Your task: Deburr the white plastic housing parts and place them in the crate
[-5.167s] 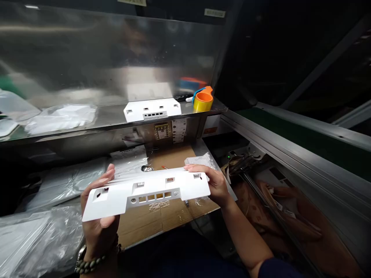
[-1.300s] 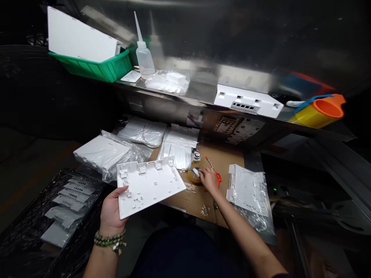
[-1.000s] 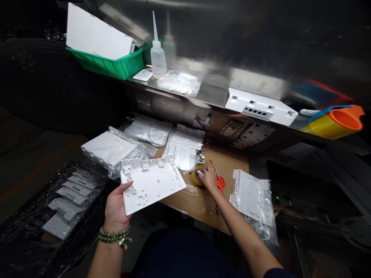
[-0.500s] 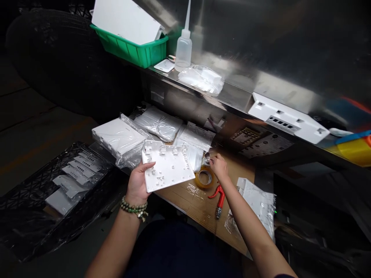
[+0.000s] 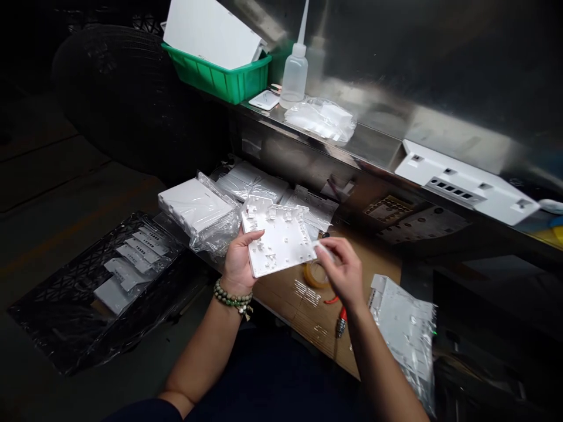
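My left hand (image 5: 238,262), with a bead bracelet at its wrist, grips the left edge of a white plastic housing panel (image 5: 281,249). The panel is tilted, its inner side with clips and small posts facing me. At the panel's right corner is my right hand (image 5: 345,269), thumb and fingers pinched together. Something small and whitish shows at those fingertips, too unclear to name. Below that hand lie a roll of yellowish tape (image 5: 311,276) and a red-handled air blow gun (image 5: 342,319), both partly covered by the hand and forearm.
Bagged white housings (image 5: 196,205) lie left of the panel, and another bagged housing (image 5: 402,328) lies at right. A black crate (image 5: 57,316) holds white parts. Along the metal shelf stand a green bin (image 5: 220,79), a squeeze bottle (image 5: 294,73) and a white housing (image 5: 466,181).
My right hand has come back from beside the tape roll to the panel's right corner. My left hand has lifted the panel slightly. The whole view has shifted a little.
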A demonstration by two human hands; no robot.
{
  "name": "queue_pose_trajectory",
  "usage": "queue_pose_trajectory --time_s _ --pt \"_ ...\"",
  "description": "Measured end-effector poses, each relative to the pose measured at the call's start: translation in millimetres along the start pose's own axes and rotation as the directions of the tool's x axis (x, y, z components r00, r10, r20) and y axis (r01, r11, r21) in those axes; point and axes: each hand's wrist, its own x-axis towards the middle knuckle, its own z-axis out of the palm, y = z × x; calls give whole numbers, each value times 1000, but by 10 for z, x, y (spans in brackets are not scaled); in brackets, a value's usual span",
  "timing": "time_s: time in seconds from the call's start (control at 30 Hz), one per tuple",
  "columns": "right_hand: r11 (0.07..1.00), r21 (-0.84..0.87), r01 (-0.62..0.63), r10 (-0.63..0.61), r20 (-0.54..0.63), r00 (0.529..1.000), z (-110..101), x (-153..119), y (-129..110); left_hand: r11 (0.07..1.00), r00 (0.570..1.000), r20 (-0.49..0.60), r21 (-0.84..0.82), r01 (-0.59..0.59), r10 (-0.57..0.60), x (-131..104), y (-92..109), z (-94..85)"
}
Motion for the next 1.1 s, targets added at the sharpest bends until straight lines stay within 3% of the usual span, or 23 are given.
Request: queue_pose_trajectory --time_s 0.03,0.1,0.2,0.37,0.47,0.63,0.73,0.83,1.0,1.1 --pt "988 131 81 -86 32 996 -1 -99 -260 1000 1000 19 13 -20 20 -12 -30 33" --pt "952 239 190 -209 59 976 42 -272 -663 997 995 75 37 -66 63 -46 -91 98" --pt "932 209 297 -307 15 952 144 -433 -875 993 986 148 67 -93 82 -108 -154 168" --pt "945 127 301 -298 -47 954 98 -517 -753 992 986 156 102 -74 58 -178 -186 219" --pt "945 137 297 -288 -86 954 33 -539 -806 993 980 191 97 -71 52 -198 -234 254" --pt "941 93 326 -321 -63 945 10 -576 -840 997 969 244 70 -41 23 -189 -324 270" --pt "962 57 266 -261 -83 962 -119 -603 -697 997 980 200 80 -9 -7 -169 -324 250" --pt "990 45 134 -124 -179 976 -318 -638 -556 995 986 160 88 41 -55 -168 -296 258" --pt "1000 24 13 -4 -359 933 -610 -629 -400 994 991 88 55 94 -99 -157 -222 249" --pt "997 40 -61 73 -497 865 -807 -596 -240 985 976 129 34 170 -173 -86 -118 94"
